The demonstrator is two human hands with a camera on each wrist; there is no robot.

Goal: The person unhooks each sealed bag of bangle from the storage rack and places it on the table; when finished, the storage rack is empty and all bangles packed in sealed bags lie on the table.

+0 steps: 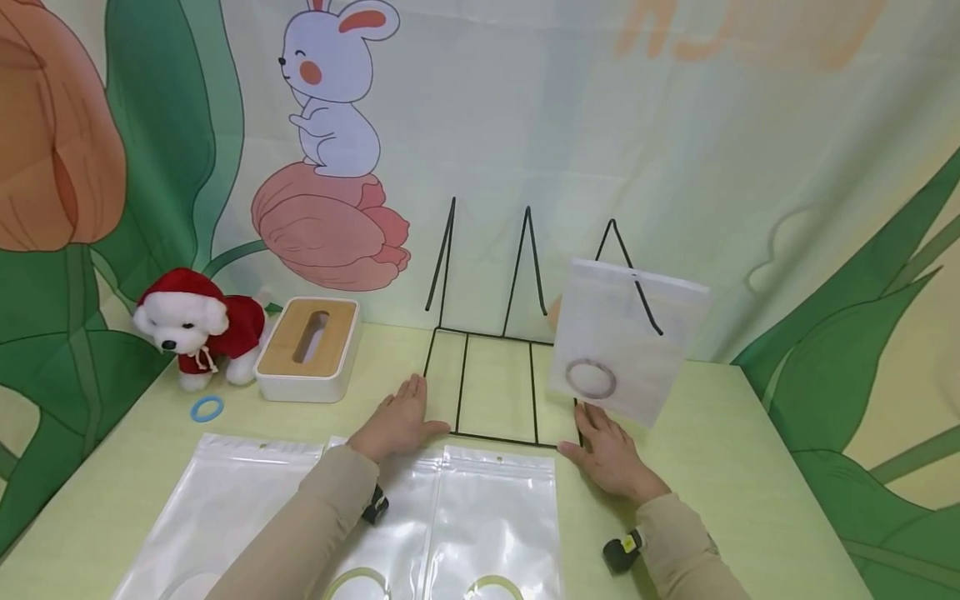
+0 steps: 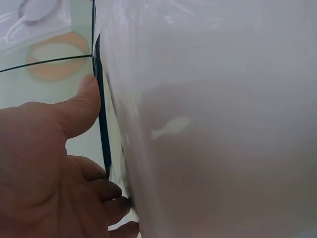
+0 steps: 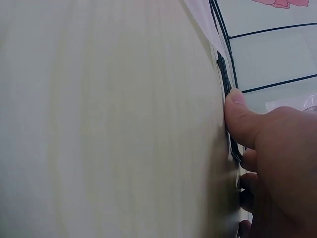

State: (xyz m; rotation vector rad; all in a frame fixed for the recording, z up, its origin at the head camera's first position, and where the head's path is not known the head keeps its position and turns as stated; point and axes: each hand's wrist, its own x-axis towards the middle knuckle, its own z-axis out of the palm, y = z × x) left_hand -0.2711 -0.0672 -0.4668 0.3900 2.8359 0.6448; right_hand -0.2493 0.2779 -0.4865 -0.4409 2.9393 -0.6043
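Close view along a pale green table (image 3: 99,124). At the right edge, the right hand (image 3: 275,163) rests with its thumb (image 3: 237,116) pressed against a black wire rack (image 3: 225,82) (its thin bars run off toward the top right). The lower fingers (image 3: 247,186) curl beside the wire. A pink printed shape (image 3: 280,3) shows at the top.

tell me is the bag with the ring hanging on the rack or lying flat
Hanging: the bag hangs upright from the black wire rack's rightmost prong, above the table.
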